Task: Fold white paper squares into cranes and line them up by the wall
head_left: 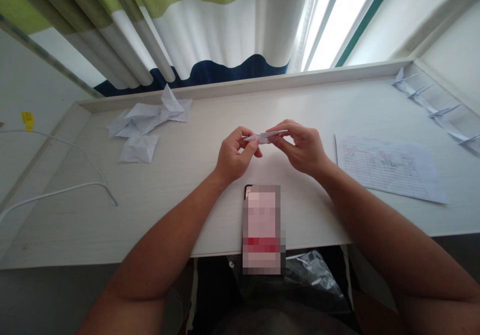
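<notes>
A small folded piece of white paper is held up between my two hands over the middle of the white desk. My left hand pinches its left end between thumb and fingers. On the other side my right hand grips the right end, where a thin pointed flap sticks out over the fingers. Both hands are closed on the same paper. Its exact folded shape is partly hidden by the fingers. Below the hands, a phone lies at the desk's front edge, its screen blurred out.
Folded white papers pile up at the back left. Several pointed paper folds line the right edge. A written sheet lies right of my arm, and a white cable crosses the left side. Curtains hang behind.
</notes>
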Demonstrator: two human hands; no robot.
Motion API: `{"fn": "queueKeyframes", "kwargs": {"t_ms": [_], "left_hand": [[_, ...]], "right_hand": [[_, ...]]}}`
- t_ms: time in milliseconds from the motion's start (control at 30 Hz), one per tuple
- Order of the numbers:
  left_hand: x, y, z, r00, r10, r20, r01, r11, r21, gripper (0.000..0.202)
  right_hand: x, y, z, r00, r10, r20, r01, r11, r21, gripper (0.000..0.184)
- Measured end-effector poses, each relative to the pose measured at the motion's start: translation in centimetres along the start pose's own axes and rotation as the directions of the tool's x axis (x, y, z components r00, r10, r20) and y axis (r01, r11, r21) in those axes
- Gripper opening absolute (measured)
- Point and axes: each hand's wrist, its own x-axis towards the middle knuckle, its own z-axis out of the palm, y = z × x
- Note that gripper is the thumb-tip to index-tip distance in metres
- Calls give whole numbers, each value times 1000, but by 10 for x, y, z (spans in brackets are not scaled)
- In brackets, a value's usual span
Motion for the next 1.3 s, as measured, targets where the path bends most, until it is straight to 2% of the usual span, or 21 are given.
{"fn": "queueKeyframes", "kwargs": {"t_ms": [67,133,200,267,400,633,767,900,1067,1167,1300], "left_hand": [[2,0,-1,998,56,-38,-53,996,67,14],[3,0,-2,988,144,-58,-134,979,152,19],[4,1,-2,976,213,-36,-201,958,203,23],[6,1,-3,971,237,0,-233,952,199,16],[8,-3,-4,984,176,27,-178,974,137,9],[13,-8,-7,996,56,62,-58,998,20,26],[13,-5,-7,996,-12,84,19,996,-82,34],[12,-1,-6,995,-63,83,76,982,-174,38],[12,-2,-7,987,-119,107,138,972,-189,40],[13,-4,-9,986,-115,122,131,981,-141,37],[15,-5,-11,997,-14,73,15,1000,-15,26]], "right_hand": [[1,-2,-1,1000,12,8,-12,1000,-9,22],[1,-2,-2,1000,9,26,-9,1000,-28,22],[2,-1,-3,999,-15,50,18,998,-55,22],[2,2,-4,996,-52,73,58,995,-81,20],[1,7,-5,992,-72,105,85,989,-124,17],[1,8,-8,989,-33,147,55,987,-148,11],[3,6,-11,982,-40,182,59,993,-101,8],[3,4,-12,977,-10,213,21,999,-46,13],[2,4,-11,983,-11,183,24,997,-70,10],[2,6,-10,985,-30,168,50,992,-119,9],[2,8,-9,983,-69,169,99,980,-173,11]]}}
